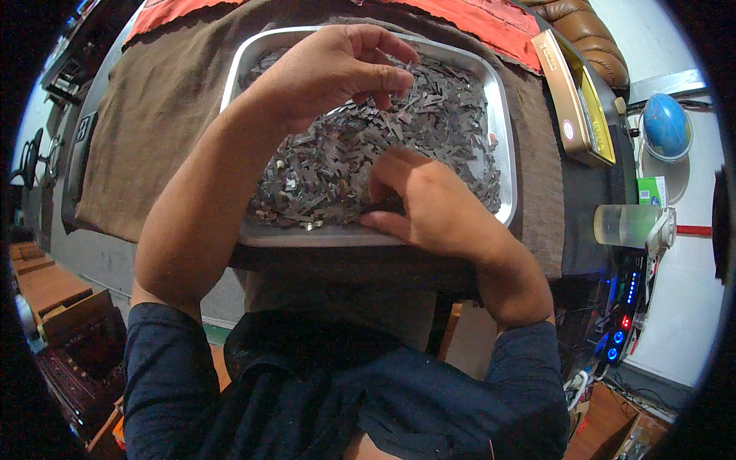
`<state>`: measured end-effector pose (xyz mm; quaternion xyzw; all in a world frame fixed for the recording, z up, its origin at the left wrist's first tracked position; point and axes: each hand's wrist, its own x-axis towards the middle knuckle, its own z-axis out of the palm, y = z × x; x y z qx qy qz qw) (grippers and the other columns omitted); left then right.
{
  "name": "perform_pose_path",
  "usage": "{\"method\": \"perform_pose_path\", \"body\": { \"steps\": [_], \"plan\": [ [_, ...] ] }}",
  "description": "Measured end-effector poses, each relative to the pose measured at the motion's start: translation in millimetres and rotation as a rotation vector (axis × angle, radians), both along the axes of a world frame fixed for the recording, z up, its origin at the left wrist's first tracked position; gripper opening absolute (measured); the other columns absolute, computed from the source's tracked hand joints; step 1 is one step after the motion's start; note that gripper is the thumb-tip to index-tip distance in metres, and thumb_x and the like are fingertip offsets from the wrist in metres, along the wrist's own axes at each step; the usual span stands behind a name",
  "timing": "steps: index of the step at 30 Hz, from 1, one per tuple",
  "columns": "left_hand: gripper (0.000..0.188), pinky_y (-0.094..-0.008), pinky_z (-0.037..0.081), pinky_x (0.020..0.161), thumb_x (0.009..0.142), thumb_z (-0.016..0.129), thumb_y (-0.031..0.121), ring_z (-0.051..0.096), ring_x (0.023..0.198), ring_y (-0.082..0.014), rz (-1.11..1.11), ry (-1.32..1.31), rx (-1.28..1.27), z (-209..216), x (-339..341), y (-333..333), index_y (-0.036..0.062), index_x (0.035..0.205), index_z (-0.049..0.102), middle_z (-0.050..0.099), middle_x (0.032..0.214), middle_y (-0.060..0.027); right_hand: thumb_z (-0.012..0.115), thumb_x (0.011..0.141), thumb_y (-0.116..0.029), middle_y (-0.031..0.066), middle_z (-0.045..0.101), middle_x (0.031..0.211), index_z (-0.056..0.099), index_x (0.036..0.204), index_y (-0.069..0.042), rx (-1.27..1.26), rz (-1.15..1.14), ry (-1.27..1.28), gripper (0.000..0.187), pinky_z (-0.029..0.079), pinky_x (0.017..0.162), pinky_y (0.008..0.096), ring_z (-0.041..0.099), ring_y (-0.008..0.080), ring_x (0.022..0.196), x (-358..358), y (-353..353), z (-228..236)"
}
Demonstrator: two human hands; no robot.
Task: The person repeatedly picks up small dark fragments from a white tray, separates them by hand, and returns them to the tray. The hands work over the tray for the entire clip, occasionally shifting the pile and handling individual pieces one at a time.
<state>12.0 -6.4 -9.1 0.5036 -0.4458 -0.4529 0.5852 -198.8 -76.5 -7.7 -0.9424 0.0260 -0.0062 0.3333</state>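
Note:
A silver metal tray lies before me, filled with a heap of small flat grey metal strips. My left hand is raised over the far middle of the heap, thumb and fingers curled toward each other in a pinch. Whatever sits at its fingertips is too small to name. Down at the near side of the tray, my right hand rests in the strips with its fingers bent. Its thumb lies low near the front rim, and dark strips show between thumb and fingers; the fingertips are partly hidden.
Under the tray spreads a brown cloth, with a red cloth beyond it. To the right stand a tan-and-yellow box, a clear jug, a tub with a blue lid and a device with lit blue knobs.

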Motion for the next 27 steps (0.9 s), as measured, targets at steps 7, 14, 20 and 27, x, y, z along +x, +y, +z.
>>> {"method": "perform_pose_path", "body": {
  "steps": [7,14,20,27],
  "plan": [
    [0.037,-0.0243,0.053,0.069,0.088,0.078,0.015,0.067,0.075,-0.0113,0.013,-0.005,0.008,0,-2,0,-0.0001,0.119,0.065,0.070,0.089,-0.0048,0.077,0.082,-0.004,0.0126,0.071,0.093,0.066,0.105,0.001,0.243,-0.101,0.038,0.026,0.055,0.076,0.0338,0.069,0.0216,0.086,3,-9,4],
    [0.039,-0.0231,0.052,0.070,0.090,0.078,0.018,0.066,0.076,-0.0094,0.009,-0.004,0.018,0,-2,1,0.0025,0.123,0.065,0.071,0.090,-0.0018,0.071,0.090,-0.004,0.0078,0.073,0.094,0.068,0.106,0.002,0.425,-0.318,0.024,0.018,0.054,0.079,0.0274,0.067,0.0118,0.089,2,-32,9],
    [0.040,-0.0230,0.051,0.070,0.089,0.078,0.017,0.066,0.077,-0.0091,-0.002,-0.060,0.032,4,-3,2,0.0020,0.123,0.065,0.072,0.091,-0.0020,0.066,0.098,-0.010,0.0025,0.069,0.089,0.067,0.104,0.000,0.772,-0.422,-0.151,0.012,0.050,0.070,0.0217,0.060,0.0060,0.076,3,-41,4],
    [0.038,-0.0245,0.051,0.073,0.089,0.077,0.015,0.067,0.078,-0.0103,-0.017,-0.107,0.078,9,-8,3,0.0032,0.124,0.066,0.072,0.091,-0.0025,0.067,0.098,-0.013,-0.0031,0.063,0.084,0.066,0.109,-0.002,0.940,-0.478,-0.125,0.016,0.038,0.054,0.0173,0.048,0.0020,0.062,2,-43,4]
  ]
}}
